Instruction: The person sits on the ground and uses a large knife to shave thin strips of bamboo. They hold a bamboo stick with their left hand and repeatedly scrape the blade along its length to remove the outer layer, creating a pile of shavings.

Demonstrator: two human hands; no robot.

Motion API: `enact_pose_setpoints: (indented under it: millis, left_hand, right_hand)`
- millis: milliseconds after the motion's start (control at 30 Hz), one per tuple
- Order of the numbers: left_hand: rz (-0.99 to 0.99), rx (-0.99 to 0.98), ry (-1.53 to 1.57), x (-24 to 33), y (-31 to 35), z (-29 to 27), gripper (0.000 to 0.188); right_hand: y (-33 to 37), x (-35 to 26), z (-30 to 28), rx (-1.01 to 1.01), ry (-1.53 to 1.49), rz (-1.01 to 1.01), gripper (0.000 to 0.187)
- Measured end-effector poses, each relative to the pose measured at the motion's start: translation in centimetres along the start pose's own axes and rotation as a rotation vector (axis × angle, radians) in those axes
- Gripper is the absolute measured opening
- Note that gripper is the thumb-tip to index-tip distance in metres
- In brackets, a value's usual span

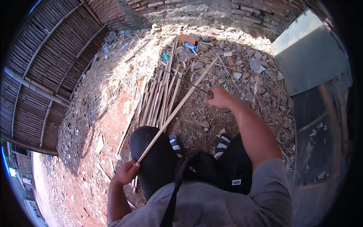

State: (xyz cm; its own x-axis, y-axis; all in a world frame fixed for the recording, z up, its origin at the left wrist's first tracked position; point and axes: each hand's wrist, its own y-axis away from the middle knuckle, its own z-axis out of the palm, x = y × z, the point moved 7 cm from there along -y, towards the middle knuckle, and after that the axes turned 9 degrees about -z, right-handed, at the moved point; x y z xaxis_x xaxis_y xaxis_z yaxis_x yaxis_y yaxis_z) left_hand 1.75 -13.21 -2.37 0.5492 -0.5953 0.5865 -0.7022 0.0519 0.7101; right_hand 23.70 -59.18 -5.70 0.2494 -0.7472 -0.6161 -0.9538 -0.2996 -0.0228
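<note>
My left hand (125, 173) is closed round the near end of a long pale bamboo strip (174, 111). The strip slants over my left knee, up and to the right, toward the rubble. My right hand (219, 98) grips the handle of a long, thin, dark-bladed tool (186, 80), whose blade points up and left. In this view the blade crosses the strip's upper part; whether they touch I cannot tell. Beyond my left knee a bundle of split bamboo strips (154, 100) lies on the ground, partly under the blade.
Stones and brick pieces (242, 77) litter the ground ahead, with a blue wrapper (191, 47) among them. A woven bamboo wall (49, 49) stands at the left, a brick wall (181, 13) at the back. Grey-green panels (308, 53) lean at the right.
</note>
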Motion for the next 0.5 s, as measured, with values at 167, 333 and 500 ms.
enact_pose_setpoints:
  millis: [167,333,500]
  left_hand:
    - [-0.014,0.063,-0.067,-0.4,0.3,-0.2,0.040]
    - [-0.024,0.002,-0.010,-1.0,0.1,-0.1,0.037]
    - [-0.106,-0.143,0.308,-0.5,-0.4,0.5,0.035]
  right_hand:
    - [0.3,-2.2,0.7,-0.020,-0.050,-0.053,0.042]
    - [2.5,-11.2,3.3,-0.339,0.207,-0.373,0.037]
    - [0.5,-2.6,-0.1,0.128,-0.021,-0.107,0.028]
